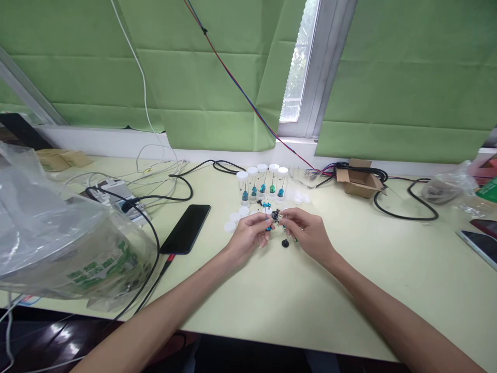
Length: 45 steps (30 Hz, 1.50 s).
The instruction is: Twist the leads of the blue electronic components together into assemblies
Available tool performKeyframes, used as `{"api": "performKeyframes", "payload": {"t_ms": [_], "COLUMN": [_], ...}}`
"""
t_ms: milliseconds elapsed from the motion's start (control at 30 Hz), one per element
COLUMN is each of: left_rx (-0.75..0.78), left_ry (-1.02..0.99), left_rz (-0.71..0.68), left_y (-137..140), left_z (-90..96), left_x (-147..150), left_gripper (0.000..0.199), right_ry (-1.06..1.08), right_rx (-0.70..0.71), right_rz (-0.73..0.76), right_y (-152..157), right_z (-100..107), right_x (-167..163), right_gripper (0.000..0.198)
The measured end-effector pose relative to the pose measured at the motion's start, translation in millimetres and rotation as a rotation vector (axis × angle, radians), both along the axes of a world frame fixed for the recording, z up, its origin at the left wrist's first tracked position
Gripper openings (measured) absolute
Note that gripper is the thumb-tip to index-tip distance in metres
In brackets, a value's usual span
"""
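Note:
My left hand [250,233] is closed in a pinch on a small blue part with a thin upright stem [268,226]. Close by on its right, my right hand [308,230] is also pinched; what sits between its fingertips is too small to make out, with a bit of green under them. Small black pieces [275,215] lie between the two hands. A round black piece [285,243] rests on the table just below the fingertips. Behind the hands, several clear vials with white caps [262,178] stand in a row, holding blue or green parts. Loose white caps [230,226] lie left of the fingers.
A black phone [185,229] lies left of my forearm, a cable at its lower end. Further left bulges a large clear plastic bag [77,248]. Black cables [186,189] run along the back. An open cardboard box [359,181] stands back right; another phone [479,246] lies far right.

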<state>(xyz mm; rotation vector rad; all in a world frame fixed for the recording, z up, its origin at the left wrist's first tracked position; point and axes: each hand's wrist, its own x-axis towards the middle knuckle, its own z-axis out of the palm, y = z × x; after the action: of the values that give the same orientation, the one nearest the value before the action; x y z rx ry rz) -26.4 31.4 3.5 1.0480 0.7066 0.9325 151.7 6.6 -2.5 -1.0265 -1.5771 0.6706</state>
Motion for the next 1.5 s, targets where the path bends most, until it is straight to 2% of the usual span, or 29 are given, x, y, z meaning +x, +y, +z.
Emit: {"api": "performKeyframes", "payload": {"t_ms": [233,800,1500], "left_rx": [-0.005,0.026,-0.018], "left_ry": [-0.005,0.027,-0.014], "left_rz": [0.003,0.001,0.016], "left_y": [-1.4,-1.2,-1.0], "left_z": [1.6,-0.2,0.8], "left_x": [-0.3,-0.8,-0.6], "left_gripper": [0.022,0.022,0.025], "right_ry": [-0.032,-0.141,-0.055], "right_rx": [-0.024,-0.022,-0.019], "right_rz": [-0.022,-0.038,0.080], "right_y": [-0.4,-1.9,-4.5], "right_z": [0.5,2.4,3.9], "right_x": [-0.1,-0.8,-0.6], "right_gripper": [0.014,0.036,0.025]}}
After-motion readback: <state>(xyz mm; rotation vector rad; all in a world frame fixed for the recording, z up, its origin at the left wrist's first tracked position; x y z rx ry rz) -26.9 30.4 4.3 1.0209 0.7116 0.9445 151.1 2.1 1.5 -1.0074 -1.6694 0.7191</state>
